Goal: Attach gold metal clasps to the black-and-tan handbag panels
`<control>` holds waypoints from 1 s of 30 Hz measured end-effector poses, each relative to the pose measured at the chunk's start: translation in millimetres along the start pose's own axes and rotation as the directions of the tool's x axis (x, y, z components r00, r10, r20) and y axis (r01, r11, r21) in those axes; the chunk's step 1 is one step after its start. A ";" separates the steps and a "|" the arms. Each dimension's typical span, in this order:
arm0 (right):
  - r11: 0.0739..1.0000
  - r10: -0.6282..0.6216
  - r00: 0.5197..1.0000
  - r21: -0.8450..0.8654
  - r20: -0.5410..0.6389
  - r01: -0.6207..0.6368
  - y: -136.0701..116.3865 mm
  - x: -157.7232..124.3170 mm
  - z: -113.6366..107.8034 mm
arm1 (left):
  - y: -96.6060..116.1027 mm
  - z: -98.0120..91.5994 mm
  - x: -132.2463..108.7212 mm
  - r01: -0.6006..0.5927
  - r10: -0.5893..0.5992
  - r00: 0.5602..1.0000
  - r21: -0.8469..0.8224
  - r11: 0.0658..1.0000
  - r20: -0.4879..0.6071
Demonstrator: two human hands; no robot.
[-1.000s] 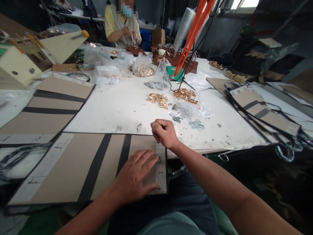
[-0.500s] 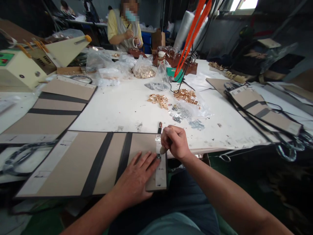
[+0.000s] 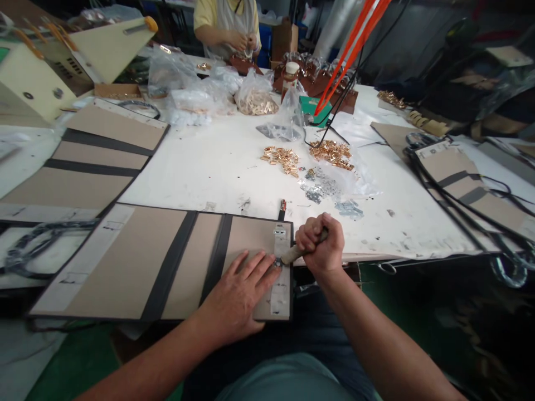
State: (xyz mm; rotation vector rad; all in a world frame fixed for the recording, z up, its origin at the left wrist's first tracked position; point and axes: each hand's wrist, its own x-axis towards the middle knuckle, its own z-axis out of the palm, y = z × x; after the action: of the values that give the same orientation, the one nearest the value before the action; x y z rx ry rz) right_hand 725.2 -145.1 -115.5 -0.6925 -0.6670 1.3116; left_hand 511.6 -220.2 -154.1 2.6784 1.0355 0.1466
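Observation:
A long beige panel [image 3: 125, 262] with dark strips and a dark edge lies along the table's front edge. My left hand [image 3: 238, 295] rests flat on its right part, fingers spread, fingertips beside a small metal piece [image 3: 277, 262] on the white strip [image 3: 281, 289]. My right hand [image 3: 321, 242] is wrapped round a tool with a greyish handle [image 3: 295, 254], tilted, its lower end at the metal piece. Farther up the white strip sits another small metal plate [image 3: 280, 231]. A dark tab with a gold-coloured end [image 3: 283, 206] sticks out past the panel's far edge.
Gold-coloured parts [image 3: 280, 160] and thin metal plates [image 3: 320, 186] lie in piles on the table [image 3: 200, 167]. Orange straps [image 3: 351, 53] hang down. More panels lie left [image 3: 96, 150] and right [image 3: 455, 167]. Across the table stands a person [image 3: 228, 30].
The view has tilted down and shifted slightly left. My right hand has turned and moved right of the white strip, so more of the tool shows. My left hand stays on the panel.

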 end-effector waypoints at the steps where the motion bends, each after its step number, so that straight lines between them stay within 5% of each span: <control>1: 1.000 -0.021 1.000 -0.020 0.015 0.022 2.7 -1.9 1.4 | 0.3 -0.8 0.1 0.001 -0.001 1.000 -0.004 1.000 0.003; 9: 0.833 0.048 0.920 -0.523 0.389 0.178 -4.9 -16.0 29.8 | 6.8 -5.0 -2.2 0.029 -0.028 0.999 0.011 1.000 -0.040; 16: 0.721 0.105 0.899 -0.655 0.426 0.226 -11.2 -22.4 44.4 | 7.2 6.0 -8.1 0.055 -0.054 0.995 0.010 0.998 -0.080; 22: 0.754 0.099 0.860 -0.601 0.501 0.264 -12.7 -17.5 69.9 | 8.0 6.7 -11.0 0.067 -0.069 0.988 -0.020 0.998 -0.142; 26: 0.698 0.168 0.867 -0.677 0.469 0.231 -13.8 -14.5 66.8 | 7.1 4.8 -11.3 0.052 -0.056 0.991 -0.033 0.998 -0.125; 30: 0.738 0.055 0.864 -0.604 0.500 0.302 -21.3 -17.9 58.5 | 7.0 4.2 -11.2 0.064 -0.067 0.992 -0.032 0.997 -0.111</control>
State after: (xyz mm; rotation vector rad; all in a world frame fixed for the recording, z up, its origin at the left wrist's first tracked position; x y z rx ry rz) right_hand 690.8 -161.0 -62.9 -0.8674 -1.6392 1.1022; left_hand 508.6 -233.6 -156.1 2.6330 1.1439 0.2994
